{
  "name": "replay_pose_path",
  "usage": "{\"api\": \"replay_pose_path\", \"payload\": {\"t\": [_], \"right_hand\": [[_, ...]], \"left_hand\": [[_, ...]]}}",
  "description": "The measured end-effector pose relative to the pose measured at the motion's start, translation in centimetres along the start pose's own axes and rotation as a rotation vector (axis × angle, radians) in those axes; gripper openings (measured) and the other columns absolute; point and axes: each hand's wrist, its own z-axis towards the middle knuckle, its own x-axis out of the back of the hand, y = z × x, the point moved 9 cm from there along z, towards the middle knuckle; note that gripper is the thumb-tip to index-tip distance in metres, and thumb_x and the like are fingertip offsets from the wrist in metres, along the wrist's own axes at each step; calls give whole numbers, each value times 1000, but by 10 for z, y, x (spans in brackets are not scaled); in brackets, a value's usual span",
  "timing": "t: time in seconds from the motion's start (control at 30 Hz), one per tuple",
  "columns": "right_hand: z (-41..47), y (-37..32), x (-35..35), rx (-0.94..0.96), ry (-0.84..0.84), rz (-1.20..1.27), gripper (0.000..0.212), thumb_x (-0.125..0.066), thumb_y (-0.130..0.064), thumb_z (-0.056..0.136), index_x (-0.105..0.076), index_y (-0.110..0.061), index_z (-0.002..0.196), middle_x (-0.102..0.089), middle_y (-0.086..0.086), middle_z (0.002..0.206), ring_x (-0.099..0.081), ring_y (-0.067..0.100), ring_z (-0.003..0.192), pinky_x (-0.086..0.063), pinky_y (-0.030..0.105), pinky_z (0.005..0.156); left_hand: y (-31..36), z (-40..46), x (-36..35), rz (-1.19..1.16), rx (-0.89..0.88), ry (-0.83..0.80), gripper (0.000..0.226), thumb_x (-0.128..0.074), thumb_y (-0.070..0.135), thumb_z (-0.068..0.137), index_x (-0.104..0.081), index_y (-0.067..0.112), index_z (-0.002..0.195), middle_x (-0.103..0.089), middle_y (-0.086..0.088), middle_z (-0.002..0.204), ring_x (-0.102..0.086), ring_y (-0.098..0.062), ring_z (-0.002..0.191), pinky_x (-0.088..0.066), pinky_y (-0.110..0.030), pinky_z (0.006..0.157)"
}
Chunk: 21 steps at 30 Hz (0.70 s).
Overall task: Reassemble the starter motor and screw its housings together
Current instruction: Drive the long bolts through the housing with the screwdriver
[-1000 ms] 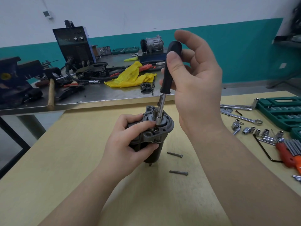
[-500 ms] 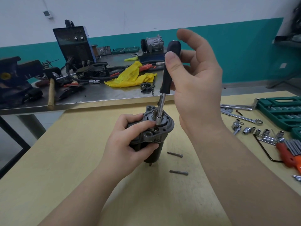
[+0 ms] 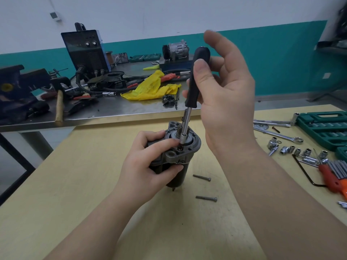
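1. Nearest on the wooden table (image 3: 93, 184), two loose bolts (image 3: 202, 178) lie just beside the starter motor (image 3: 175, 156).
2. Left hand (image 3: 148, 166) grips the upright motor.
3. Right hand (image 3: 221, 87) pinches the nut driver (image 3: 195, 79), fingers partly spread, socket seated on a housing bolt.
4. Judgement: tightening underway; next, regrip and twist.

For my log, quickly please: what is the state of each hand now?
Left hand: closed around the starter motor, holding it upright.
Right hand: thumb and fingers pinch the nut driver handle; forefinger is lifted off.
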Motion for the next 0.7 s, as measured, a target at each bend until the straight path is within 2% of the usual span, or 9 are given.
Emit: {"api": "replay_pose_path", "payload": {"t": [0.07,0.13,0.2,0.27,0.37,0.47,0.53,0.6,0.7], "right_hand": [[0,3,1,-14,1,18,25,-62,-16,108,-69,-32,125,-69,-6,102,-67,40,104,-62,60,89],[-2,7,2,-56,-2,80,25,-53,-18,112,-71,-27,127,-71,0,111,-71,34,106,-65,56,87],[-3,10,2,-94,-12,136,29,-46,-15,114,-70,-24,128,-72,12,118,-75,30,98,-67,47,79],[-3,8,0,-93,-30,140,30,-45,-11,114,-68,-23,128,-73,16,116,-77,32,92,-67,45,76],[-2,2,-3,-31,-40,71,26,-55,-11,110,-65,-27,127,-72,4,101,-73,38,89,-66,57,76],[0,1,-1,3,-14,13,30,-65,-10,105,-65,-32,125,-69,-9,94,-69,28,82,-63,60,73],[0,3,1,-17,2,26,27,-64,-14,106,-69,-31,127,-70,-14,95,-71,32,93,-63,60,81],[0,9,3,-65,13,100,27,-57,-17,109,-71,-24,131,-73,-5,104,-71,41,102,-64,60,87],[-1,12,2,-106,1,126,31,-49,-14,113,-69,-21,136,-75,11,115,-76,38,95,-67,54,81]], "left_hand": [[0,0,0,-5,1,-3,60,-86,40,78,-65,56,133,-51,17,138,-52,-18,143,-44,-19,113],[0,0,0,1,1,0,60,-86,40,78,-66,54,132,-51,17,137,-52,-18,143,-44,-19,112],[0,0,0,3,3,2,56,-86,39,78,-68,48,131,-51,17,137,-52,-17,144,-44,-18,112],[0,0,0,5,3,3,56,-86,39,78,-69,47,131,-51,17,137,-52,-15,143,-44,-18,112],[-1,0,0,12,4,5,55,-86,39,78,-68,46,131,-51,16,137,-52,-16,142,-44,-18,112],[-1,0,0,0,4,2,58,-86,39,78,-67,51,132,-51,15,137,-53,-16,142,-44,-19,112],[0,0,0,3,-3,1,60,-86,39,78,-66,53,132,-51,16,137,-53,-16,142,-44,-19,112],[0,0,0,14,-1,2,57,-86,39,78,-68,48,131,-50,18,138,-53,-15,141,-44,-18,112],[0,1,0,16,0,8,57,-86,39,78,-69,48,131,-50,19,137,-53,-14,142,-43,-17,112]]}}
